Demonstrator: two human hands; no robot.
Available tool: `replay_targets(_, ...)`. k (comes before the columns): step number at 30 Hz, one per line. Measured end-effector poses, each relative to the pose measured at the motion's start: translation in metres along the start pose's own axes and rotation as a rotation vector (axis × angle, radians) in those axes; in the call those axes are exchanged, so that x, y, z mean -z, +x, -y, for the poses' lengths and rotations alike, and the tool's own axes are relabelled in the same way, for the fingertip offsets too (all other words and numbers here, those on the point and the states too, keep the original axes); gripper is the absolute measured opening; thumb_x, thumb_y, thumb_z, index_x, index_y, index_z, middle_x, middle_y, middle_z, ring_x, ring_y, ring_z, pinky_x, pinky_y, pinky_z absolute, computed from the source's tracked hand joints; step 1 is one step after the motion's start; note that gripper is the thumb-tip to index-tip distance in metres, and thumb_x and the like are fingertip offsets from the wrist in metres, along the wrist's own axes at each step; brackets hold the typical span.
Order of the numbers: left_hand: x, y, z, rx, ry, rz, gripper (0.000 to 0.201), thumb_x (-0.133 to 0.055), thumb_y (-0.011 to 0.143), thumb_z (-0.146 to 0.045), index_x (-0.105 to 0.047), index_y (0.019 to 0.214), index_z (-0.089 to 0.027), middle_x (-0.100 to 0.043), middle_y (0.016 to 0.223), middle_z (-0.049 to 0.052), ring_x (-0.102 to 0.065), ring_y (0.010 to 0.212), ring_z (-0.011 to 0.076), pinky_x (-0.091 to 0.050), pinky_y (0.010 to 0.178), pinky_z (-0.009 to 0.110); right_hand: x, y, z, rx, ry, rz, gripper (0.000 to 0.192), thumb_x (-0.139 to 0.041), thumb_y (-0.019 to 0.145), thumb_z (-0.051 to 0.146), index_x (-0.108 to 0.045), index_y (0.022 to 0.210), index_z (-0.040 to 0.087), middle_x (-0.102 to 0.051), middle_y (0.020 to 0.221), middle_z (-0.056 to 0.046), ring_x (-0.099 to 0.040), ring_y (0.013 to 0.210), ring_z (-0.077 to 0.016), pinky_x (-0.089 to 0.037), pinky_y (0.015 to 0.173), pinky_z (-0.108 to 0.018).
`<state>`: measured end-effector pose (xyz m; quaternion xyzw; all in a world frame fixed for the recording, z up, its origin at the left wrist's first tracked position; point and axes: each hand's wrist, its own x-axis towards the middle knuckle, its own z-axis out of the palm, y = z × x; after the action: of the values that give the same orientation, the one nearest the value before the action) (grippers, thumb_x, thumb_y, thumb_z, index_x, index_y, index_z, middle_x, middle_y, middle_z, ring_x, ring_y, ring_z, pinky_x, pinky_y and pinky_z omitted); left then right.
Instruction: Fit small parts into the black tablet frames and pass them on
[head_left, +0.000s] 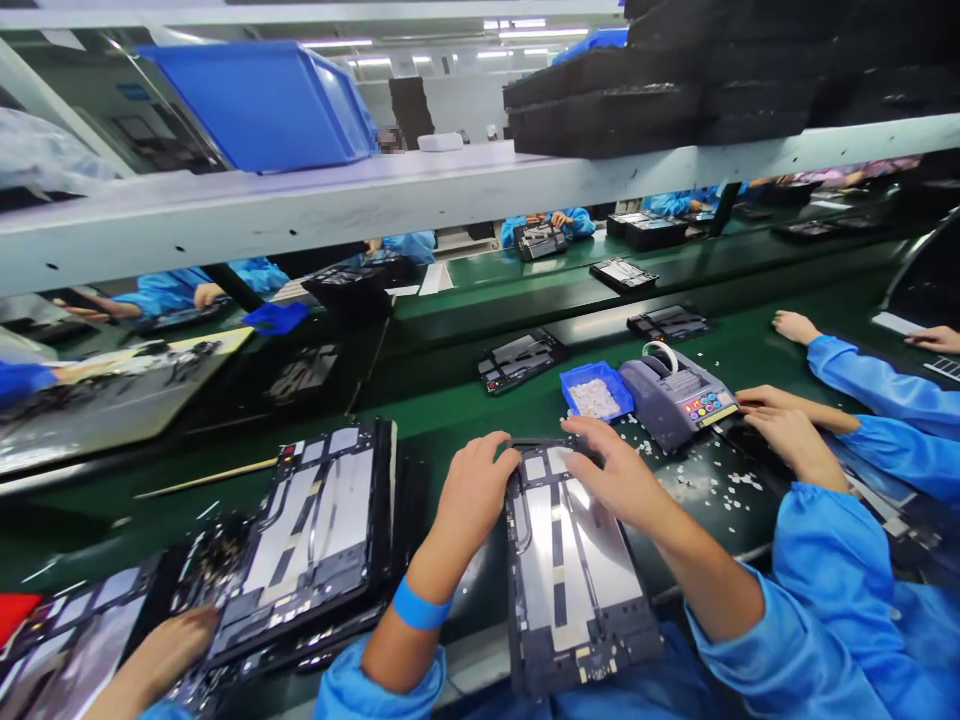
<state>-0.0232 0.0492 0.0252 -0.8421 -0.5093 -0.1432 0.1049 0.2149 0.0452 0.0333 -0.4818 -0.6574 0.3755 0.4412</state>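
An opened tablet (pixel 574 560) with its silver battery cells, flat cables and circuit board exposed lies in front of me, its near end over the bench edge. My left hand (pixel 469 490), with a blue band on the wrist, grips the far left corner between thumb and fingers. At the far right corner, my right hand (pixel 619 475) holds the tablet with curled fingers, some bent out of sight behind the edge. Just left of it rests a stack of similar opened tablets (pixel 315 520).
A grey tape dispenser (pixel 675 395) and a blue tray (pixel 566 385) of small white pieces stand beyond my right hand, with white bits scattered nearby. Co-workers' hands (pixel 795 440) are close on the right, another hand (pixel 169 645) at lower left. A shelf (pixel 420 205) spans overhead.
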Motion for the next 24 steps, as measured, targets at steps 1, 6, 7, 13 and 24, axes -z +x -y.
replay_targets(1, 0.0, -0.003, 0.001, -0.008, -0.005, -0.049, 0.019, -0.06, 0.094, -0.013, -0.074, 0.101, -0.023, -0.068, 0.127, 0.014, -0.062, 0.11, 0.0328, -0.054, 0.086, 0.046, -0.005, 0.006, 0.003, 0.009, -0.017, 0.034, 0.044, -0.062, 0.091, 0.029, -0.069, 0.133, 0.021, -0.065, 0.141, -0.011, -0.06, 0.13, -0.0257, -0.046, 0.112, -0.043)
replay_targets(6, -0.004, -0.009, 0.005, -0.037, -0.139, -0.313, 0.021, -0.058, 0.094, -0.011, -0.074, 0.089, -0.024, -0.069, 0.114, 0.01, -0.062, 0.098, 0.0249, -0.054, 0.083, 0.039, -0.037, 0.042, 0.01, 0.081, -0.083, 0.367, 0.031, -0.054, 0.092, 0.016, -0.078, 0.112, 0.019, -0.078, 0.111, -0.007, -0.071, 0.101, -0.0215, -0.053, 0.091, -0.033)
replay_targets(7, -0.005, -0.009, 0.004, -0.031, -0.179, -0.339, 0.021, -0.058, 0.094, -0.012, -0.074, 0.088, -0.024, -0.068, 0.114, 0.01, -0.062, 0.096, 0.0239, -0.054, 0.083, 0.038, -0.042, 0.047, 0.01, 0.072, -0.077, 0.42, 0.029, -0.055, 0.091, 0.014, -0.079, 0.105, 0.019, -0.079, 0.103, -0.006, -0.071, 0.094, -0.0203, -0.053, 0.084, -0.031)
replay_targets(13, -0.006, -0.021, -0.015, 0.328, -0.622, -0.348, 0.014, -0.064, 0.086, -0.019, -0.071, 0.098, -0.022, -0.071, 0.101, 0.007, -0.066, 0.091, 0.0218, -0.056, 0.08, 0.035, -0.051, 0.05, 0.005, -0.032, 0.033, 0.407, 0.021, -0.059, 0.087, 0.014, -0.079, 0.092, 0.017, -0.075, 0.078, -0.001, -0.065, 0.07, -0.0142, -0.045, 0.064, -0.023)
replay_targets(24, 0.002, -0.014, -0.034, 0.738, -1.116, -0.204, 0.019, -0.067, 0.081, -0.033, -0.078, 0.088, -0.019, -0.08, 0.088, 0.007, -0.073, 0.083, 0.0225, -0.056, 0.077, 0.033, -0.048, 0.028, 0.013, 0.122, -0.149, 0.246, 0.009, -0.062, 0.093, 0.015, -0.07, 0.095, 0.02, -0.075, 0.087, 0.0, -0.068, 0.08, -0.0155, -0.047, 0.073, -0.024)
